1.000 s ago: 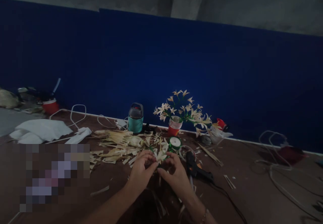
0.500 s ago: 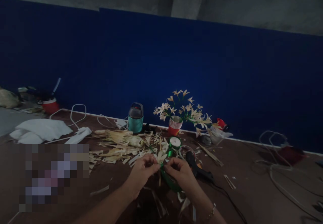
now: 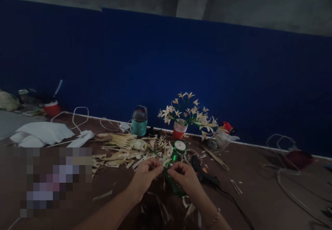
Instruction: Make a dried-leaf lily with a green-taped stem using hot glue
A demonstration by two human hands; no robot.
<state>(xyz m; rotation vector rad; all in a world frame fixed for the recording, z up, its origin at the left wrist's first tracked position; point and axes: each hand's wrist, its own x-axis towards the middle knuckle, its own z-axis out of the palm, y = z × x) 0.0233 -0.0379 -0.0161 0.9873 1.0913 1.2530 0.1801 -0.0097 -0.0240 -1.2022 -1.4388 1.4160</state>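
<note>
My left hand (image 3: 147,174) is closed in a pinch at the base of a pale dried-husk flower (image 3: 165,161). Facing it, my right hand (image 3: 183,175) has thumb and fingers pinched on a shiny green ribbon (image 3: 173,185), which hangs in a loop below the fingers. The two fingertips are a small distance apart, and the exact grip points are partly hidden. Just beyond the hands sits the green ribbon's spool (image 3: 180,146). Loose husk pieces (image 3: 121,150) lie spread to the left. A black glue gun (image 3: 207,178) rests beside my right hand.
Husk flowers (image 3: 194,114) stand in a red-and-white cup (image 3: 180,129) by the blue wall (image 3: 145,60). A teal container with a dark top (image 3: 139,123) is left of it. White cloth (image 3: 44,133) lies farther left, cables (image 3: 282,178) at right. A blurred patch covers the lower left.
The flower between my hands has tilted, its petals less spread to view. My fingertips have drawn slightly apart, and the green ribbon has shifted between them.
</note>
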